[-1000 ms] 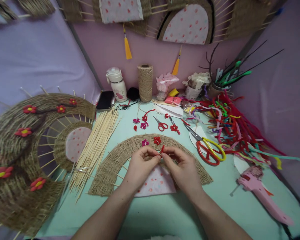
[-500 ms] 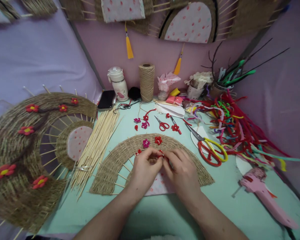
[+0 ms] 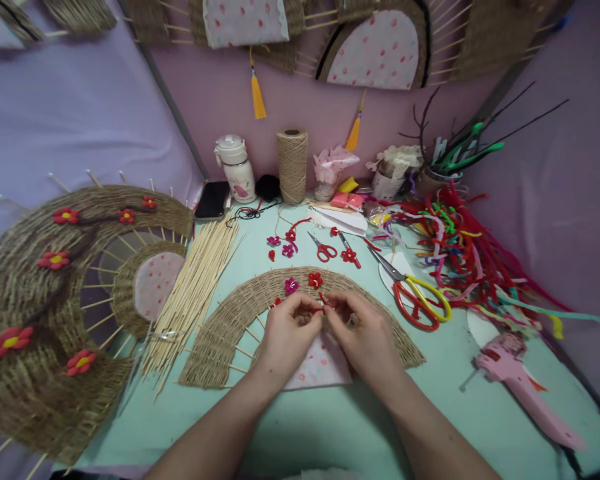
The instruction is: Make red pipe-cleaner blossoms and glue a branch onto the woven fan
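Note:
My left hand and my right hand meet over a half-round woven twine fan, thumbs and fingertips pinched close together. Between them is a short piece of red pipe cleaner, its end poking up; the rest is hidden by my fingers. A purple flower and a red flower lie on the fan's band just beyond my hands. Another red flower is partly covered by my left hand. Below my wrists shows the fan's pink-spotted white centre.
Large red-and-yellow scissors, small scissors and a pink glue gun lie right of and beyond the fan. Thin sticks and a finished flowered fan are left. Tangled pipe cleaners, a twine spool and a bottle stand behind.
My fingers have shifted slightly on the red piece, and its end now sticks up between them. My right hand has turned a little, uncovering more of the spotted centre.

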Available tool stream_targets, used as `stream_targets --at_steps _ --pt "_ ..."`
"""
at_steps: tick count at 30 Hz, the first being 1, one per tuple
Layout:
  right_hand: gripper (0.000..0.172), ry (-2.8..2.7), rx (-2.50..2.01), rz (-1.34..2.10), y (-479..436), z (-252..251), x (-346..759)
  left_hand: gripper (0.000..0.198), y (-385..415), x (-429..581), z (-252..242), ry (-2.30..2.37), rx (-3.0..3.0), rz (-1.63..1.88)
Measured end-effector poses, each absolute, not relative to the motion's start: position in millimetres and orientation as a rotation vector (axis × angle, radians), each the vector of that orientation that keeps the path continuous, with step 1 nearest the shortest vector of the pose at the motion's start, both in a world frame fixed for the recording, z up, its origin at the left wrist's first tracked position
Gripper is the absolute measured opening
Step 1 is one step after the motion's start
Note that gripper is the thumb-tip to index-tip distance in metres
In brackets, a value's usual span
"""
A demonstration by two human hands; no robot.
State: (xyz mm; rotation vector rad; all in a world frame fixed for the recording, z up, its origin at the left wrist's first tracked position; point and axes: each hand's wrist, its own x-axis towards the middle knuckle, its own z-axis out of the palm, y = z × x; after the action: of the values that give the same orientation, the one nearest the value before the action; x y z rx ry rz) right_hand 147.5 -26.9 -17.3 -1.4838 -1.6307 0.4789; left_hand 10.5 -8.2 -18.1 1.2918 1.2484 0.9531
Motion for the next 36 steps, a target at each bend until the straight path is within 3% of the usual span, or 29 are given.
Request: stream_targets --at_steps 11,26,36 --pt "0.012 -1.795 -1.515 0.177 -34 -24 139 0.003 -8 13 -18 1.272 1.285 0.976" --pt "0.012 -1.888 -1.654 0.028 -35 -32 136 0.014 -8 16 -24 1.229 1.236 0.994" --pt "0.012 -1.819 -1.629 0.226 -34 -25 140 0.008 -5 14 -19 1.241 1.203 0.971"
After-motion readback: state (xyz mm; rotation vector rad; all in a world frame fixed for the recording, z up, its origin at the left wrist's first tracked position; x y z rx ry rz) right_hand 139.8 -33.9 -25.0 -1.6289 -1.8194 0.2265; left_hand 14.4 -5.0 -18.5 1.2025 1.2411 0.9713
